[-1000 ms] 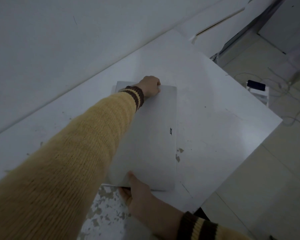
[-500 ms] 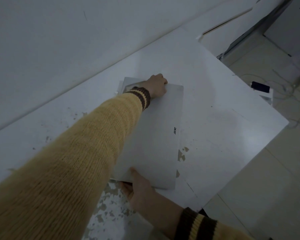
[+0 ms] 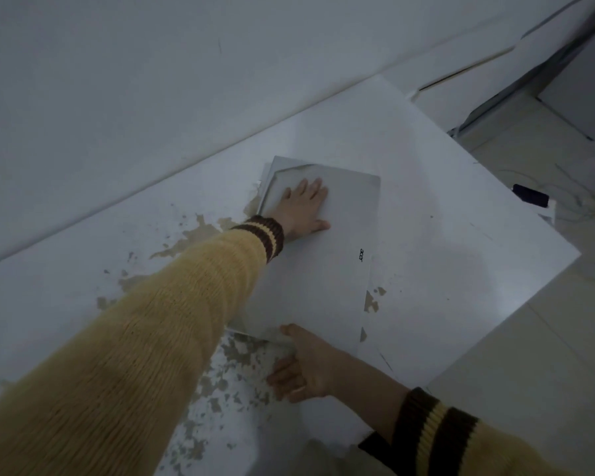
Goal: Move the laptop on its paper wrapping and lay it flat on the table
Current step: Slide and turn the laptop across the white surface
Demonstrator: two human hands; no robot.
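Observation:
A closed silver laptop (image 3: 327,269) with a small black logo lies flat on the white table (image 3: 461,235). Its paper wrapping (image 3: 270,168) shows as a pale border past the laptop's far left corner. My left hand (image 3: 303,206) rests palm down on the far end of the lid, fingers spread. My right hand (image 3: 306,367) is at the near edge, thumb on the lid and fingers curled beside the edge; whether it grips the laptop is unclear. My yellow sleeve hides the laptop's left side.
The table's paint is chipped in brown patches left (image 3: 193,235) and in front (image 3: 241,383) of the laptop. A wall runs behind the table. Right of the table is tiled floor with a dark device (image 3: 529,195) on a white box and cables.
My left hand went from gripping the laptop's far edge to lying flat and open on the lid. The laptop settled flat, and the paper border appeared at its far corner.

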